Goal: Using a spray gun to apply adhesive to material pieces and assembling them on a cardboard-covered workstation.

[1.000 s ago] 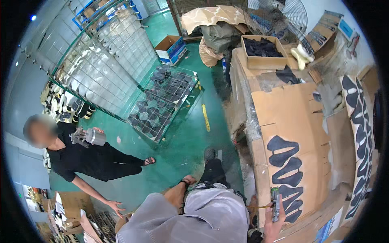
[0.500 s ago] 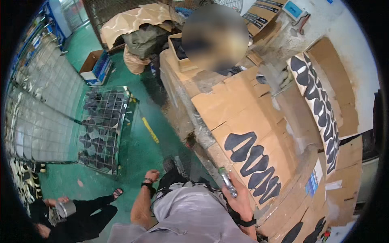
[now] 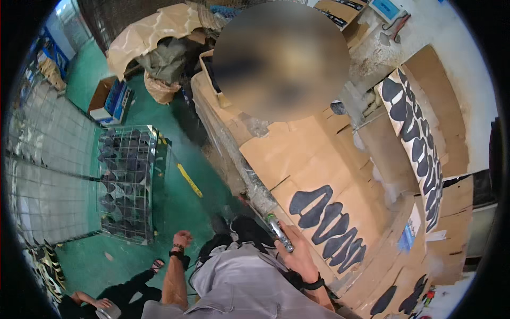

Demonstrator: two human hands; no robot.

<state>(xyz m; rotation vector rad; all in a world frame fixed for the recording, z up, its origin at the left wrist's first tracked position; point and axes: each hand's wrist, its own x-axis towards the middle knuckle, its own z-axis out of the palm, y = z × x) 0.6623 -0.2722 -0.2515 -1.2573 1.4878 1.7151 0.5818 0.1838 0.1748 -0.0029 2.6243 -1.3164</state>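
- Head view: right hand (image 3: 300, 255) raised at chest height, fingers wrapped round a slim silvery marker-like tool (image 3: 279, 232) with a green tip, held just beside a tan cardboard sheet (image 3: 313, 170) printed with dark sole-shaped outlines (image 3: 332, 228).
- Step in hand, by my reading: bringing the tool to the sheet; next move calls for a steady tip on the card.
- Left hand (image 3: 182, 239) hangs over the green floor (image 3: 175, 196), fingers loosely curled, holding nothing.
- Wire cage cart (image 3: 127, 181) stands well apart.
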